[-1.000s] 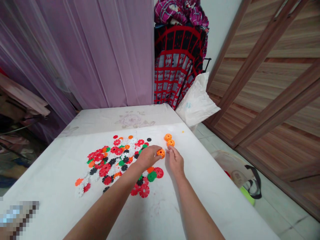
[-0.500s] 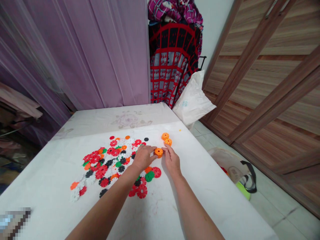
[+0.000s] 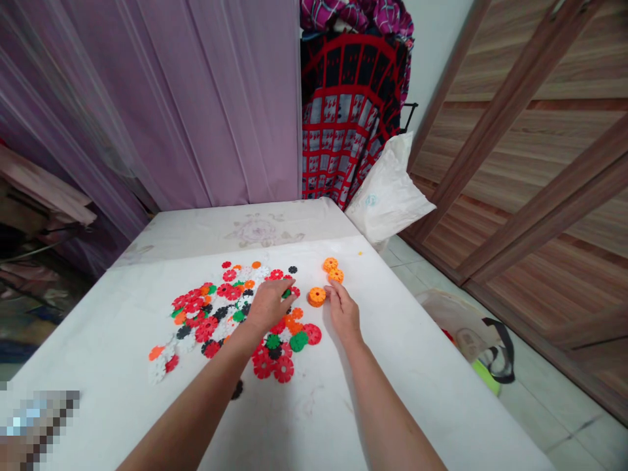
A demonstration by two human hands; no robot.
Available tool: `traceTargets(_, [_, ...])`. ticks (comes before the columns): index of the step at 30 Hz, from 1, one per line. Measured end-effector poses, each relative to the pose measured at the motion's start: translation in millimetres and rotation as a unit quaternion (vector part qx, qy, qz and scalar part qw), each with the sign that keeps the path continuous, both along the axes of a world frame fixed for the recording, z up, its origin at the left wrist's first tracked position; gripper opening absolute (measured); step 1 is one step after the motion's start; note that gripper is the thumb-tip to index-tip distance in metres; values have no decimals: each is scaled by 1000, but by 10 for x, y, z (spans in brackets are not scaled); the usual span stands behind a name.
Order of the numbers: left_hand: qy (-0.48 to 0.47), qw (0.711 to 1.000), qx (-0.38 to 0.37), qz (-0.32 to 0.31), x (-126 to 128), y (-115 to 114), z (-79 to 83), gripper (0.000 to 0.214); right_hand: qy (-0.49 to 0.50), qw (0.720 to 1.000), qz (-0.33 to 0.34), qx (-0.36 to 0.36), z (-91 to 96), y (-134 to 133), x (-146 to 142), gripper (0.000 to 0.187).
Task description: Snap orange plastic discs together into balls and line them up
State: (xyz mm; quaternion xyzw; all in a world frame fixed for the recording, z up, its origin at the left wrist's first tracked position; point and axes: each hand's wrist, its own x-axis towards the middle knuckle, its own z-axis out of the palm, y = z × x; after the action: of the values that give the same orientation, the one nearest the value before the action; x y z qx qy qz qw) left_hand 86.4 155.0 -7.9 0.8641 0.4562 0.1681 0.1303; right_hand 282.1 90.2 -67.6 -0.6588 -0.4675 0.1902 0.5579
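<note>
A short stack of orange notched plastic discs (image 3: 316, 296) stands on the white-covered table. Close against its right side is my right hand (image 3: 345, 313), thumb and fingers apart; I cannot tell whether the fingertips touch it. To the left, my left hand (image 3: 269, 304) hovers over the edge of a loose spread of snowflake-shaped discs, its fingers and thumb parted with nothing visible between them. Red discs (image 3: 283, 369), green discs (image 3: 298, 341), black and white ones lie around it. Beyond my right hand sit two more small orange stacks (image 3: 330, 264) (image 3: 336, 275), side by side.
A tiny yellow piece (image 3: 360, 253) lies near the table's right edge. Past that edge are a white bag (image 3: 387, 190) and a clear bag (image 3: 441, 307) on the tiled floor. A purple curtain (image 3: 235, 118) hangs behind the table; a wooden wardrobe (image 3: 515, 144) stands right.
My left hand has let go of the orange stack and moved left over the spread of discs. My right hand stays beside the stack. The view has shifted slightly.
</note>
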Motion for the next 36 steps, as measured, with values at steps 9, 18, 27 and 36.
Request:
traceTargets(9, [3, 998, 64, 8, -1082, -136, -173, 42, 28, 999, -19, -1, -64, 1, 16, 49])
traceTargets(18, [113, 988, 90, 45, -1388, -370, -413, 48, -14, 999, -23, -19, -10, -26, 19, 53])
traceTargets(27, [134, 986, 79, 62, -1058, -452, -284, 55, -32, 999, -28, -12, -21, -28, 35, 51])
traceTargets(36, [128, 991, 38, -24, -570, -434, -324, 54, -8, 1000, -18, -20, 3, -30, 22, 53])
